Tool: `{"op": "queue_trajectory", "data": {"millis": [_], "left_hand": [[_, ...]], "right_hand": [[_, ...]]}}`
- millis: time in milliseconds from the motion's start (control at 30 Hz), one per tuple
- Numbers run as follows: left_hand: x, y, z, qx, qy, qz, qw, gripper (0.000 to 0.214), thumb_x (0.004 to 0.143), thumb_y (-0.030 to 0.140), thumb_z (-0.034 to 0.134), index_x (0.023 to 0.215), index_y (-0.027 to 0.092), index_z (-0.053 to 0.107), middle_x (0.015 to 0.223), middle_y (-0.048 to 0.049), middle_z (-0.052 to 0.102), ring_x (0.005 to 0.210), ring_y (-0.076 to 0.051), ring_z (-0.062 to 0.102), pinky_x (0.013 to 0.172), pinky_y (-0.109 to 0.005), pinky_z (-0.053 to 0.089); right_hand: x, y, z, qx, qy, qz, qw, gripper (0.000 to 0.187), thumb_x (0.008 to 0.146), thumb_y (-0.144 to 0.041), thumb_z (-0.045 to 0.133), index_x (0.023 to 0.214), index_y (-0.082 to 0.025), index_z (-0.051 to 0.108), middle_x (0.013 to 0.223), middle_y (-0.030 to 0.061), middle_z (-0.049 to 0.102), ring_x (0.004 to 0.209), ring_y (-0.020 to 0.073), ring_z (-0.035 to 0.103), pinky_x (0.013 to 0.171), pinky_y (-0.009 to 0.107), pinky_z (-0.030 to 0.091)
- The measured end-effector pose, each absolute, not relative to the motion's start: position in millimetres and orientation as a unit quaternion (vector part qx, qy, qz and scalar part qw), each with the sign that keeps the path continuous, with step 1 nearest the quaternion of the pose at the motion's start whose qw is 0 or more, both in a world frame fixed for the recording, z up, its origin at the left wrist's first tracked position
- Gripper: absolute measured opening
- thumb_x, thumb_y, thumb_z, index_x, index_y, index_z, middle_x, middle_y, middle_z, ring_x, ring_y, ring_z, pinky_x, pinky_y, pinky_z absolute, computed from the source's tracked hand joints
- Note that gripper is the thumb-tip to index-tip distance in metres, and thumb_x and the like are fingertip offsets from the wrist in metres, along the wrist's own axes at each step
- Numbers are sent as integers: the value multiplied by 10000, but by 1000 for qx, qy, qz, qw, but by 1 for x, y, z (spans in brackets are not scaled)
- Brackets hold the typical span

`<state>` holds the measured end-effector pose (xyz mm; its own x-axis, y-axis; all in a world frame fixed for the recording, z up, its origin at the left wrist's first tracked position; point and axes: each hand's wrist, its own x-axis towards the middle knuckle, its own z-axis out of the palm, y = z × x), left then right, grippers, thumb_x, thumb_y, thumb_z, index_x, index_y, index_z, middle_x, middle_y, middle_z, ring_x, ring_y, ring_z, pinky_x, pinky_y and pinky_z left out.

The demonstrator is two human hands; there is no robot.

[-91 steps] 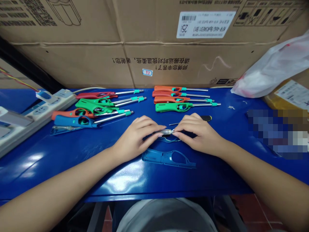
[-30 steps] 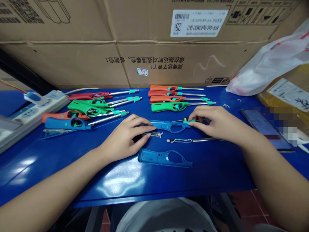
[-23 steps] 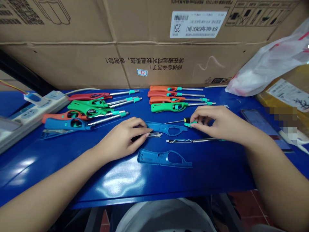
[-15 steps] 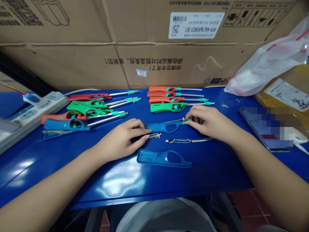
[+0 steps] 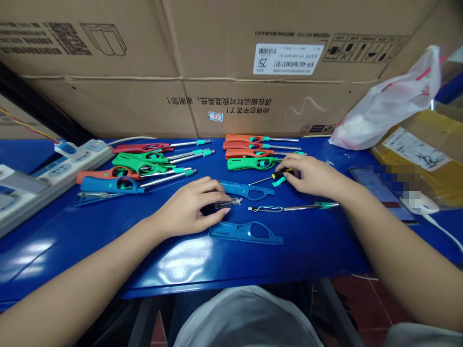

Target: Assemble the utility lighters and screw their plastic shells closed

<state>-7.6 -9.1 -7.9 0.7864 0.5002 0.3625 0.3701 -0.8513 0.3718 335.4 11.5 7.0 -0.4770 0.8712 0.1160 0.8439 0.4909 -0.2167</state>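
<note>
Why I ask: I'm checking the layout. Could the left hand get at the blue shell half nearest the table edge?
Probably yes: the blue shell half lies right beside the left hand with nothing between, though that hand pinches a clear tube part.

Glossy blue surface (image 5: pixel 108 226), streaked with white glare. Lighters (image 5: pixel 144 164) in red, green, orange and blue, each with a teal collar and a silver stem. Two blue shells (image 5: pixel 249 189), a shade paler than the surface. Clear cartridge (image 5: pixel 226 204) with silver metal at its tip. Small teal piece (image 5: pixel 278 181). Screwdriver (image 5: pixel 280 172) with a black-and-yellow handle. Silver tube (image 5: pixel 292 207) with a teal collar. Brown boxes (image 5: pixel 108 96) printed in black, with a white barcode label (image 5: pixel 287 59). White bag (image 5: pixel 383 108) flecked with red. White power strip (image 5: pixel 61 166) with blue sockets.
</note>
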Motion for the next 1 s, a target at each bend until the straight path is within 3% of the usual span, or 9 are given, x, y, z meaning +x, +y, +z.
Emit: {"op": "queue_trajectory", "data": {"millis": [67,300,400,533,633,767,900,1000], "left_hand": [[-7,-11,-8,936,230,213,162,278,989,310,610,1215,201,729,1082,-84,713,991,-205,667,898,-349,553],[-5,-12,-11,927,245,207,196,332,1022,268,549,1326,232,677,1172,-86,690,1071,-191,675,965,-325,557],[-6,-13,-8,929,227,228,185,291,989,286,604,1259,219,690,1165,-87,685,1069,-196,666,956,-328,548],[-7,-15,-4,954,167,178,176,402,840,473,771,1127,199,705,1066,-83,692,968,-225,662,846,-337,536],[-5,-17,-4,962,164,150,161,370,838,467,772,1078,196,696,960,-49,703,858,-205,658,788,-325,509],[-2,-18,-7,962,170,149,156,257,899,405,722,1041,191,695,896,-33,696,801,-182,648,740,-301,487],[0,-21,-8,958,188,164,141,319,897,482,729,1018,188,705,867,-32,701,782,-190,635,715,-319,477],[-1,-20,-8,944,209,207,150,390,874,516,748,1080,187,717,977,-60,728,868,-213,643,781,-341,498]], "right_hand": [[335,15,14,-494,-863,68,83,281,890,-112,530,1043,-199,749,1113,88,742,1022,252,703,900,382,550],[333,19,19,-507,-860,50,28,196,846,-134,612,960,-223,743,1043,64,761,870,232,705,708,326,526],[335,19,14,-518,-854,31,39,155,919,-231,595,1008,-208,719,1052,77,757,919,252,694,749,351,527],[330,8,17,-525,-848,3,66,227,962,-269,548,1113,-183,695,1199,138,698,1022,293,673,798,400,524],[320,-6,24,-486,-865,-7,123,176,937,-229,552,1042,-204,691,1130,86,699,968,252,685,749,354,509],[317,-15,23,-447,-893,-13,46,255,910,-196,567,1122,-240,701,1250,75,676,914,228,696,608,308,443],[330,-7,16,-467,-884,24,15,168,913,-218,586,1022,-227,712,1049,61,743,813,211,689,624,303,446],[337,-3,20,-472,-876,94,42,158,919,-289,611,992,-226,736,963,50,765,737,194,671,658,310,464]]}}
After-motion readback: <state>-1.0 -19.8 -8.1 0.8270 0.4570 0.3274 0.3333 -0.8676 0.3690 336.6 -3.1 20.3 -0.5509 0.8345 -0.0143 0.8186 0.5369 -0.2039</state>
